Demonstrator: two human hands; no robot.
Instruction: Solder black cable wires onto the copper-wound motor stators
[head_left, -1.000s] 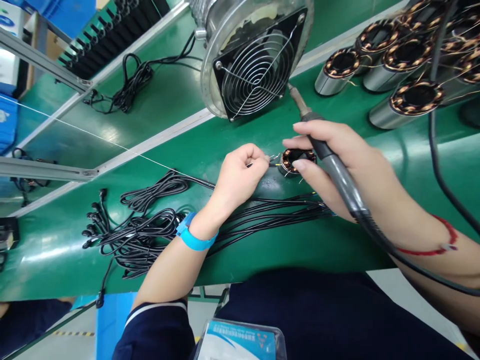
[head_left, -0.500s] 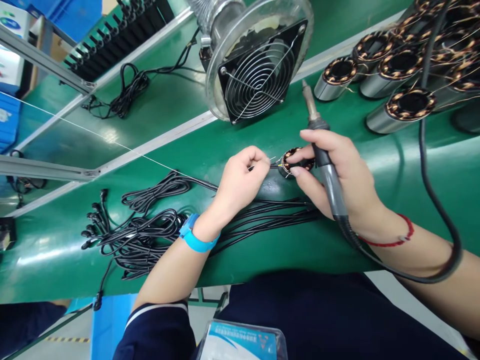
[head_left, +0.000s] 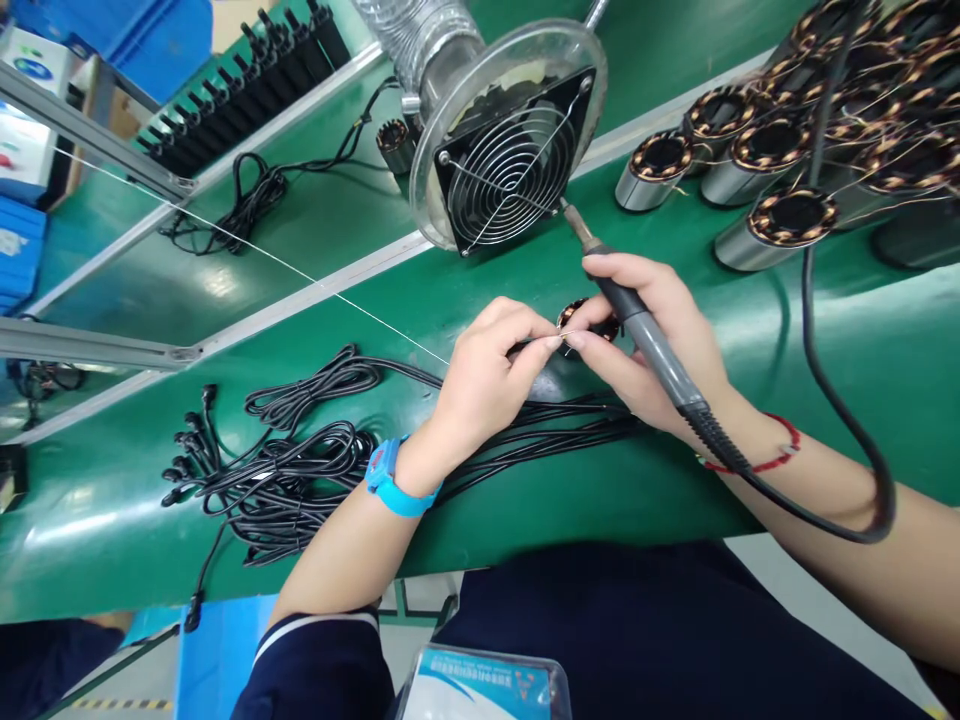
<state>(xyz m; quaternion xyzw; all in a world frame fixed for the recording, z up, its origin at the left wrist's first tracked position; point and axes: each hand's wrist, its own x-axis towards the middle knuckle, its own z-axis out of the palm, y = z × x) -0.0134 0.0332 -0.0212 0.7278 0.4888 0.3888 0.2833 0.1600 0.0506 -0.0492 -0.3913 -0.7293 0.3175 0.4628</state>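
My left hand (head_left: 491, 365), a blue band on its wrist, pinches a thin wire end between thumb and forefinger. Against it, the thumb and fingers of my right hand (head_left: 667, 340) close on the same fine wires. A soldering iron (head_left: 645, 335) rests across my right hand, its bare metal tip pointing up and left near the fan's lower corner. Partly hidden behind my fingertips is a small stator with copper windings (head_left: 574, 312). From the upper left, a thin pale strand (head_left: 330, 290) runs down to my left hand. A black cable (head_left: 405, 370) passes under that hand.
A round fume extractor with a fan grille (head_left: 514, 185) stands beyond my hands. Several wound stators (head_left: 776, 230) crowd the right back. Coiled black cables (head_left: 300, 480) lie on the green table at left. The iron's cord (head_left: 832, 370) loops over my right forearm.
My right hand has moved left with the soldering iron, whose tip has swung towards the fan. The fingertips of both hands have come together at the wires.
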